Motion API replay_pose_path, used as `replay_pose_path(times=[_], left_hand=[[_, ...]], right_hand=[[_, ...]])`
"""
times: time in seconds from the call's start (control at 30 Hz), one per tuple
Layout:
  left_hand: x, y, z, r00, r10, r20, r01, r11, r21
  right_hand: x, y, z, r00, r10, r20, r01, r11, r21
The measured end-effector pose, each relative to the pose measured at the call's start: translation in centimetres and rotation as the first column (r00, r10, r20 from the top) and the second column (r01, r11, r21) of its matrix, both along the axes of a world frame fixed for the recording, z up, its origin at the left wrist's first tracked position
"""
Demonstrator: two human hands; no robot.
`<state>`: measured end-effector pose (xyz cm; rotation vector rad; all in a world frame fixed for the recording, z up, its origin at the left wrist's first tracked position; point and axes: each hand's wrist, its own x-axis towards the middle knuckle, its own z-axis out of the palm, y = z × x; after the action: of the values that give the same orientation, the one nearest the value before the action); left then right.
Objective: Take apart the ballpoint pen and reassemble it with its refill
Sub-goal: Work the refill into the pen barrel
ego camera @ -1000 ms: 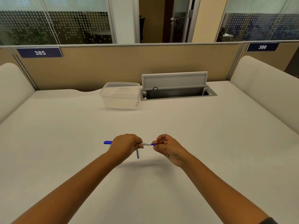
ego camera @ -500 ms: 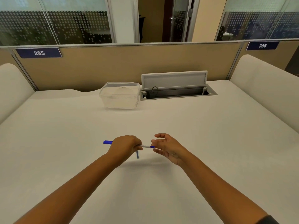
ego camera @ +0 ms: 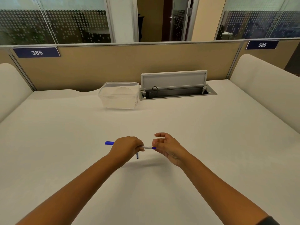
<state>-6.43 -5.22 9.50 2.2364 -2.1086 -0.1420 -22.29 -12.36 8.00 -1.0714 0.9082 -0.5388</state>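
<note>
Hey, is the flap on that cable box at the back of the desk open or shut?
Open. The cable box lid stands upright behind its slot, exposing the dark trough and a cable inside.

Both bare forearms reach forward from the near edge and converge mid-scene. The left hand (ego camera: 125,147) is knuckles-up, fingers curled tight in a grip. The right hand (ego camera: 168,147) sits just beside it, palm turned left, fingers (ego camera: 159,135) loosely spread.
</note>
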Motion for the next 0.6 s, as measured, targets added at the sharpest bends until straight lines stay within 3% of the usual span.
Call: replay_pose_path(times=[0.13, 0.33, 0.47, 0.6], left_hand=[[-0.02, -0.2, 0.05, 1.0, -0.003, 0.012, 0.003, 1.0, 0.015], [-0.01, 0.2, 0.02, 1.0, -0.018, 0.025, 0.018, 1.0, 0.006], [-0.43, 0.02, 0.0, 0.997, 0.012, 0.08, -0.015, 0.999, 0.038], [-0.61, 0.02, 0.39, 0.989, -0.028, 0.142, 0.027, 1.0, 0.008]], right_hand=[[0.23, 0.35, 0.07, 0.985, 0.063, -0.161, -0.06, 0.998, 0.026], [-0.52, 0.55, -0.23, 0.996, 0.054, -0.076, -0.06, 0.995, -0.079], [-0.51, 0.29, -0.06, 0.999, 0.015, 0.037, -0.015, 1.0, 0.018], [-0.42, 0.21, 0.06, 0.998, 0.041, -0.041, -0.036, 0.991, 0.128]])
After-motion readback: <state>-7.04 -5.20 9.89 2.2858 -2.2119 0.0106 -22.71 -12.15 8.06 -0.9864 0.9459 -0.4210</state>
